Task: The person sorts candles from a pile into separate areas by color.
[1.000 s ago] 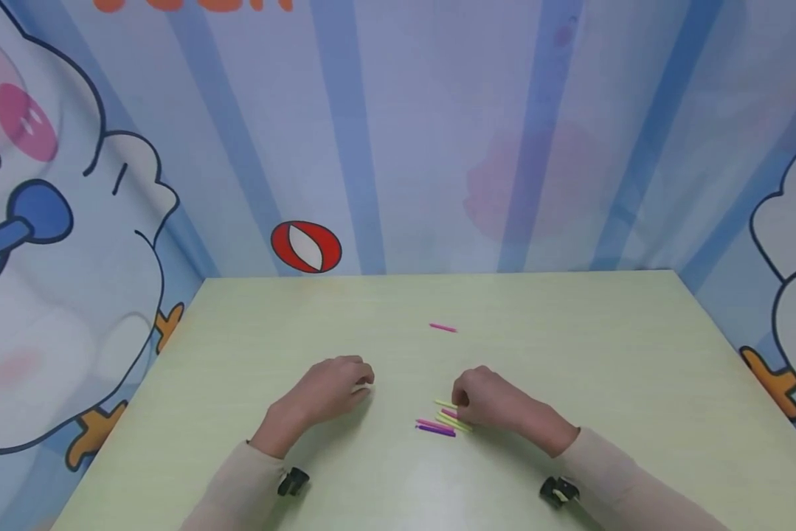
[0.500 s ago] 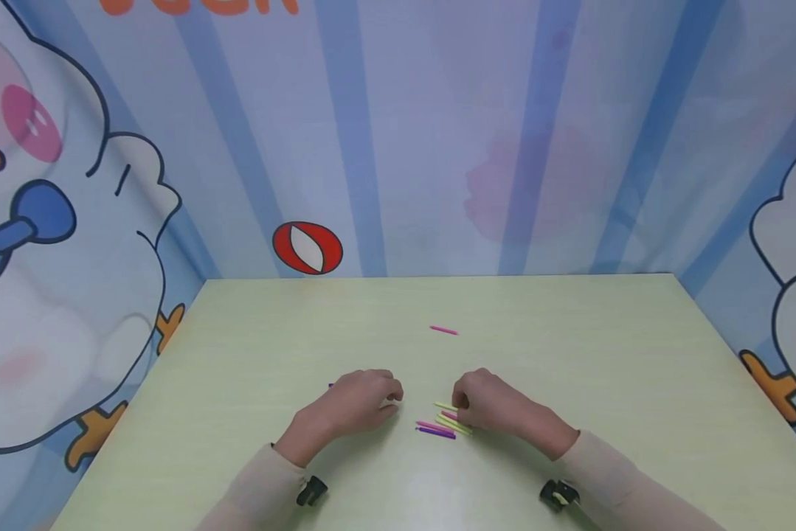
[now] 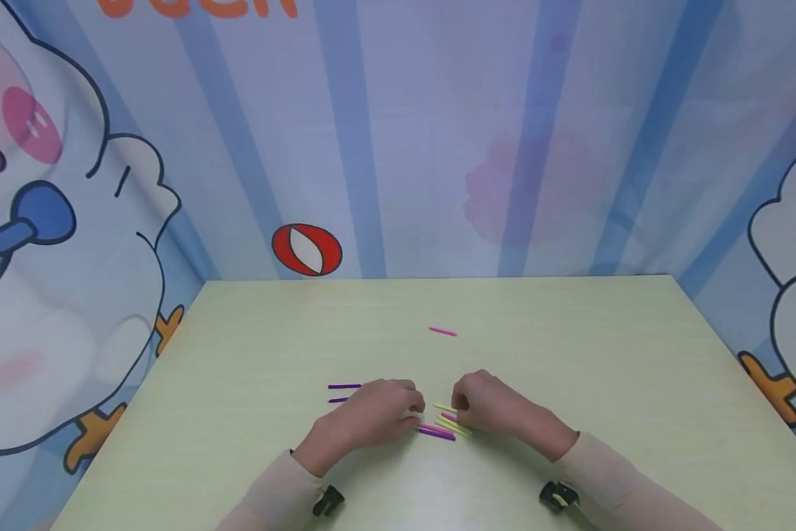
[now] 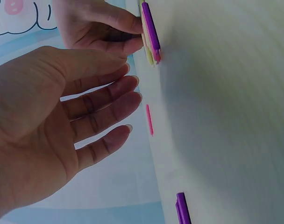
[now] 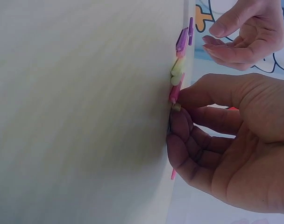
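Several thin candle-like sticks lie bunched on the table: a purple stick (image 3: 437,435), a pink stick (image 3: 431,428) beside it and a yellow stick (image 3: 460,428). My right hand (image 3: 493,400) stays at the bunch's right side. Its thumb and forefinger pinch a yellow stick (image 3: 443,406); in the right wrist view only that stick's dull end (image 5: 177,107) shows between the fingertips. My left hand (image 3: 371,417) is above the table at the bunch's left end. Its fingers are loosely bent with nothing between them, as the left wrist view shows.
Two purple sticks (image 3: 343,386) lie left of the left hand, partly hidden by it. A lone pink stick (image 3: 443,332) lies farther back on the pale table (image 3: 570,332). A printed cloth backdrop (image 3: 424,147) stands behind the table.
My left hand has moved right and nearer to me, up to the bunch, uncovering the purple sticks on the left. The right hand has kept its place.
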Motion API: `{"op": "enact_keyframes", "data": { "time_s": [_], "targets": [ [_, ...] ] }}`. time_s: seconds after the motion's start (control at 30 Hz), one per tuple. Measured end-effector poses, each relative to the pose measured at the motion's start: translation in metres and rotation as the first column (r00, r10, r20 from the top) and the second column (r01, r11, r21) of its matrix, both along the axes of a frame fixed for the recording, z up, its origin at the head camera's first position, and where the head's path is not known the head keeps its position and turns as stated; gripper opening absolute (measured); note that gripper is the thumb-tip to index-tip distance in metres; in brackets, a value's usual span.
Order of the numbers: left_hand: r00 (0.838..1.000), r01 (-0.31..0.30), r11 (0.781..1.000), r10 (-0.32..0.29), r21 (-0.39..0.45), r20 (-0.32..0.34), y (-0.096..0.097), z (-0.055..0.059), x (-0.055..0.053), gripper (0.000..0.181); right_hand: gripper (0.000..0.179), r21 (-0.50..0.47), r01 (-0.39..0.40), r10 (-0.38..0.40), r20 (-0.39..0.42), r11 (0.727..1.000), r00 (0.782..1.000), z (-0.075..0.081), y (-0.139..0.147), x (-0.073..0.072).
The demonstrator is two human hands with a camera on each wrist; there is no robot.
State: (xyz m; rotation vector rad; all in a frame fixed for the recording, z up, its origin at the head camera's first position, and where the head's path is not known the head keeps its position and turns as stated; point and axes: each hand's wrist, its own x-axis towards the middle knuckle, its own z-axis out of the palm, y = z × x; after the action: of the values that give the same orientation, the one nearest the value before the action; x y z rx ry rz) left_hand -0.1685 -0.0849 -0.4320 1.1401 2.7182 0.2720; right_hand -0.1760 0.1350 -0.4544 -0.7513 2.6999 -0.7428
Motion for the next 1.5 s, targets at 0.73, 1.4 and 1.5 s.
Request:
{"op": "enact_keyframes", "data": {
  "time_s": [0.73, 1.4, 1.5],
  "targets": [
    [0.998, 0.043, 0.999, -0.043, 0.004, -0.043, 0.010, -0.013, 0.003, 0.007, 0.014, 0.014, 0.009, -0.010, 0.030, 1.000, 0.999, 0.001, -0.002, 0.003],
    [0.998, 0.053, 0.999, -0.053, -0.009, -0.023, 0.016, -0.013, 0.000, 0.007, 0.014, 0.019, 0.033, -0.034, 0.032, 0.999, 0.999, 0.002, -0.002, 0.001],
    [0.999, 0.043, 0.999, -0.043, -0.010, -0.006, 0.016, -0.013, 0.000, 0.006, 0.014, 0.019, 0.028, -0.029, 0.032, 0.999, 0.999, 0.003, -0.002, 0.001]
  ]
}}
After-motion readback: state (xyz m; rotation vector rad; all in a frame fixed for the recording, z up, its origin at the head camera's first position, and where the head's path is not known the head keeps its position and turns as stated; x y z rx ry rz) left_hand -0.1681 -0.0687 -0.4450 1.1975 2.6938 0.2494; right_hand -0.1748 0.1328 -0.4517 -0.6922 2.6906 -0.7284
